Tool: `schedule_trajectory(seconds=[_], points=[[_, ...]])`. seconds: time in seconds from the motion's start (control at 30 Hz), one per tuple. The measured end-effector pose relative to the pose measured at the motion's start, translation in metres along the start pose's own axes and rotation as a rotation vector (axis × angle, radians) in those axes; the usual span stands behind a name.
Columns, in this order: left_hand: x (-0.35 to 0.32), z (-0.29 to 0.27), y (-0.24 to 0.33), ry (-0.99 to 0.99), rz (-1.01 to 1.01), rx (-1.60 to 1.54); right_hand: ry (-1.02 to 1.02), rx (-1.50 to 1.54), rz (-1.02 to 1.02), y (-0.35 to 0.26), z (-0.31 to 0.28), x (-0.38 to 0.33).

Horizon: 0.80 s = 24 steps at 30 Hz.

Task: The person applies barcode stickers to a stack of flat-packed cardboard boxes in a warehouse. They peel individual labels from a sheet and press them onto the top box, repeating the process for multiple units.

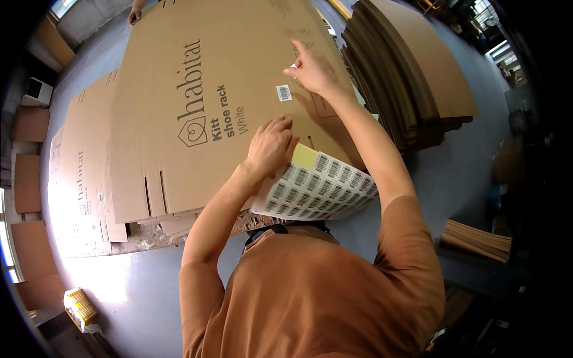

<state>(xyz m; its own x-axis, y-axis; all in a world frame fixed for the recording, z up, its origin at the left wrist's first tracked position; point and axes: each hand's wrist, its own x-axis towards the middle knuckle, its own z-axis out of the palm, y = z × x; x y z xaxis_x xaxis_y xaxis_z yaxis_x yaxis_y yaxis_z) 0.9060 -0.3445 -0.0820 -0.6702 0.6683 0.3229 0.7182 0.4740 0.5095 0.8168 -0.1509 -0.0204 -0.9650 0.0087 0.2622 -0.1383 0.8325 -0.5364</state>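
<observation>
My left hand (pixel 271 146) is closed on the upper left corner of a sheet of barcode labels (pixel 325 191). The sheet hangs curved over the near edge of a flat brown cardboard carton (pixel 155 149), and a bare yellow patch shows at its top. Above it, my right hand (pixel 313 70) is over the carton with forefinger stretched out and thumb apart. A small white patch shows beside that thumb; whether it is on the hand or the carton is unclear. A single white barcode label (pixel 283 92) lies on the carton between my hands.
To the right stands a tall stack of flattened cartons (pixel 406 65). More flat cartons (pixel 86 167) lie at the left. Another person's hand (pixel 135 16) rests at the carton's far left edge. Cardboard strips (pixel 476 240) lie at the right, and a yellow-and-white bundle (pixel 82 307) sits lower left.
</observation>
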Motion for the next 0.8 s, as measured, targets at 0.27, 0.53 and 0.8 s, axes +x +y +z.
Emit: schedule_trajectory(seconds=[0.27, 0.53, 0.8], points=[[-0.123, -0.029, 0.037, 0.113, 0.174, -0.019, -0.111, 0.971, 0.539, -0.078, 0.038, -0.140], [-0.131, -0.055, 0.020, 0.214, 0.142, 0.086, 0.020, 0.828, 0.594, -0.108, 0.064, -0.155], [-0.123, -0.037, -0.005, 0.178, 0.041, 0.062, 0.064, 0.109, 0.344, -0.112, 0.074, -0.161]])
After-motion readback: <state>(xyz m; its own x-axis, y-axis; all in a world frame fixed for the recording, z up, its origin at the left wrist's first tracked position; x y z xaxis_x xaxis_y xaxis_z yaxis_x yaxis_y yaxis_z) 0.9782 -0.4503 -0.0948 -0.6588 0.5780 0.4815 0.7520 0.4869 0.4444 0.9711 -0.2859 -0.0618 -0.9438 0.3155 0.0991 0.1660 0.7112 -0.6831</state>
